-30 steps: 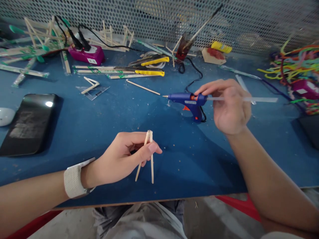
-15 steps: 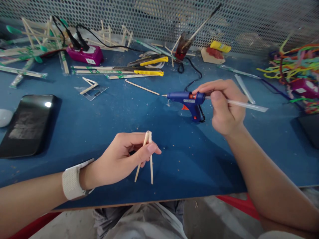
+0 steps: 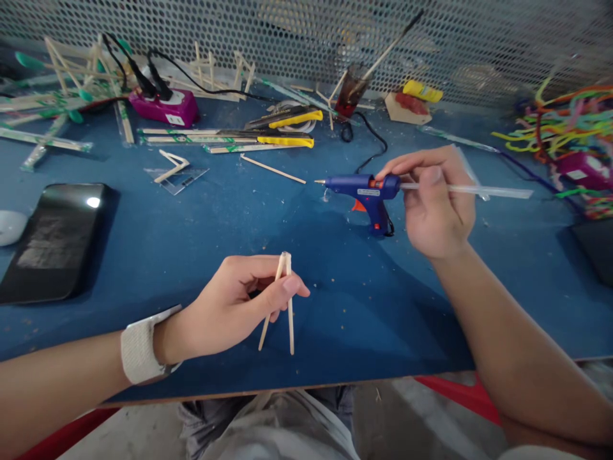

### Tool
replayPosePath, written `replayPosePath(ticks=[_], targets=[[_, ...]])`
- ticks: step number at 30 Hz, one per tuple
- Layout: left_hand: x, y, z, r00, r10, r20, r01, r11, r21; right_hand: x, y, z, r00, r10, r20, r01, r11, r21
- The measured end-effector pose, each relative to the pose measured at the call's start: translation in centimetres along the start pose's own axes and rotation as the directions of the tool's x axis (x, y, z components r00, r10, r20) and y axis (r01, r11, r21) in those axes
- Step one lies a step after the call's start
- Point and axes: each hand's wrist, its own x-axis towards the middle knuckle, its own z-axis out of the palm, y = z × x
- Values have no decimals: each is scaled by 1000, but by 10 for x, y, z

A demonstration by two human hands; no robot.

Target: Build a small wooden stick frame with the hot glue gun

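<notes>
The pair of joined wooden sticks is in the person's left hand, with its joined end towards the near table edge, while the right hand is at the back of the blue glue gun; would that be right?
Not quite: in the head view, the joined wooden sticks have their free ends towards the near table edge; the joined end points away from it. The left hand does hold them, and the right hand is at the back of the blue glue gun.

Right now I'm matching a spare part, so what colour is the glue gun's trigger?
The trigger is bright orange, seen best in the head view.
</notes>
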Motion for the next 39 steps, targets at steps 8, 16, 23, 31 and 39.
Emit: replayPosePath(ticks=[8, 16, 23, 31, 39], targets=[[1, 0, 1, 1000, -5, -4, 5, 1000, 3, 4, 5, -5, 996, 16, -88, -27, 991, -130], [1, -1, 1, 1000, -7, 1, 7, 1000, -14, -1, -2, 2, 993, 62, -103, -77, 985, -152], [2, -1, 1, 1000, -15, -9, 15, 1000, -17, 4, -11, 8, 931, 264, -251, -227, 960, 167], [2, -1, 1, 1000, -9, -9, 8, 1000, -3, 4, -18, 13, 860, 391, -328, -296, 906, 303], [0, -1, 0, 1000, -3, -13, 3, 1000, 18, 6, -14, -6, 754, 432, -495, -196, 867, 459]])
